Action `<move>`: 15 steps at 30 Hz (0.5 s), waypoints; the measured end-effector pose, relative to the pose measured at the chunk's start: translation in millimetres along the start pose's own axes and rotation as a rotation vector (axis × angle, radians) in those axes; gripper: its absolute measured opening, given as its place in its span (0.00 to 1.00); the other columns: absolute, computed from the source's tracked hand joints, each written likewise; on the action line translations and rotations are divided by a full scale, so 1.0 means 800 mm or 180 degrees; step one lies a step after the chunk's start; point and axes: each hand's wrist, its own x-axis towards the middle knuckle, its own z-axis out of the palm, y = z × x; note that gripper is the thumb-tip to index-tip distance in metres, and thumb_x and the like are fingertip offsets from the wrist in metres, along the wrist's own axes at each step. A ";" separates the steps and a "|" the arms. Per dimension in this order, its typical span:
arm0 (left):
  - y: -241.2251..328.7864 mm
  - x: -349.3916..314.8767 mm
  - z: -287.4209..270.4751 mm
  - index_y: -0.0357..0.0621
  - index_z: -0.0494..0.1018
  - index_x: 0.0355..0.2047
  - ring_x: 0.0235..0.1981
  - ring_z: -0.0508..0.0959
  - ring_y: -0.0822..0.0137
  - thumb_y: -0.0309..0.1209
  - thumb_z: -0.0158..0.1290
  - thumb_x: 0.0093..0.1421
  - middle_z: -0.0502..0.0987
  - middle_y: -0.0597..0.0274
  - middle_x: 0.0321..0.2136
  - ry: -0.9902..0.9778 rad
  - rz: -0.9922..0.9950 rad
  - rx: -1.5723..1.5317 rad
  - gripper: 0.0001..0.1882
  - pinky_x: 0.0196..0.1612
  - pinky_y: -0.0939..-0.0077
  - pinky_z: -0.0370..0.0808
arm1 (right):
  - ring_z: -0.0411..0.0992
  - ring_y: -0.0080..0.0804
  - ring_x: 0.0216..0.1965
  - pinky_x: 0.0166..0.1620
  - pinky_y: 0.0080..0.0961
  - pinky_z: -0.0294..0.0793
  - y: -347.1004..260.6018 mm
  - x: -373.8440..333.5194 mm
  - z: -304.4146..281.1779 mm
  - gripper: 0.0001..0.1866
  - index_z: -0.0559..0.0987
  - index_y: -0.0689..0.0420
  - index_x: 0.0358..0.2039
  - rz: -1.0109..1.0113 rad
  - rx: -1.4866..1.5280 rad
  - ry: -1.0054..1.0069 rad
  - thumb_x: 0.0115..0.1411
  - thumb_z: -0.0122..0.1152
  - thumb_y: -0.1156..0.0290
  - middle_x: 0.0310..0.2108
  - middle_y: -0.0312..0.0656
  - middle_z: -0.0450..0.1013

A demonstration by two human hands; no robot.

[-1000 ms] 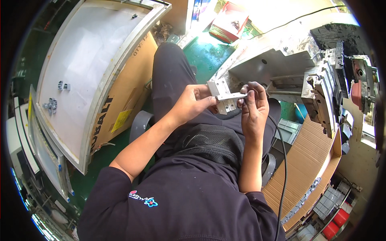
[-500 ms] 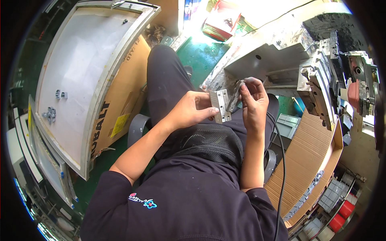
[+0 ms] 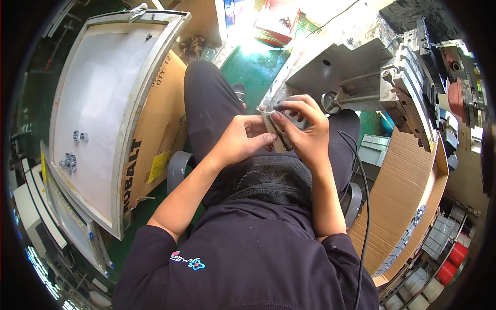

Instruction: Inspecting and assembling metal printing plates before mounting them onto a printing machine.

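Over my lap, my left hand (image 3: 244,140) grips a small silvery metal block (image 3: 279,145) by its left side, the thumb pressed on its edge. My right hand (image 3: 307,129) is closed at the same block, thumb and fingers bent over its upper right part. Along the block's right side runs a dark narrow edge, which looks like the thin grey metal piece set against it. The right fingers cover much of that piece, so how it is seated cannot be seen.
A large machine with steel plates (image 3: 333,72) stands ahead on the right. Left is a white-topped framed panel (image 3: 98,103) with small metal parts, against a cardboard box (image 3: 155,129). An open carton (image 3: 398,201) sits at right; a black cable (image 3: 368,206) hangs beside my right arm.
My right hand has moved left and brought the thin grey piece from beside the block up against it. The block has turned, its drilled face no longer plainly visible.
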 end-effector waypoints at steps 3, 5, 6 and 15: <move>-0.003 0.001 -0.003 0.29 0.75 0.42 0.33 0.80 0.69 0.24 0.56 0.58 0.80 0.56 0.33 -0.0015 -0.0035 -0.0178 0.12 0.37 0.75 0.79 | 0.74 0.32 0.39 0.38 0.25 0.73 0.003 0.002 -0.007 0.13 0.82 0.55 0.38 -0.0274 0.0174 -0.0034 0.49 0.68 0.74 0.39 0.40 0.76; 0.004 0.001 -0.002 0.29 0.75 0.42 0.33 0.80 0.68 0.24 0.56 0.58 0.80 0.55 0.33 0.0060 -0.0096 -0.0230 0.13 0.37 0.75 0.79 | 0.72 0.33 0.46 0.45 0.26 0.69 0.015 0.000 -0.027 0.21 0.79 0.58 0.45 -0.0422 0.0247 -0.0335 0.49 0.69 0.72 0.47 0.44 0.74; 0.005 0.000 -0.003 0.29 0.75 0.42 0.33 0.80 0.68 0.24 0.56 0.58 0.80 0.55 0.33 0.0064 -0.0103 -0.0231 0.13 0.37 0.75 0.79 | 0.70 0.36 0.51 0.52 0.31 0.65 0.009 0.002 -0.037 0.25 0.77 0.57 0.49 -0.0641 0.0252 -0.0681 0.47 0.70 0.71 0.51 0.44 0.72; 0.009 -0.004 -0.002 0.28 0.75 0.43 0.34 0.80 0.70 0.24 0.56 0.58 0.80 0.56 0.34 -0.0251 -0.0192 -0.0298 0.14 0.38 0.75 0.77 | 0.58 0.42 0.65 0.66 0.41 0.52 0.007 0.005 -0.068 0.49 0.64 0.59 0.62 -0.0728 0.0340 -0.1920 0.37 0.74 0.72 0.63 0.45 0.62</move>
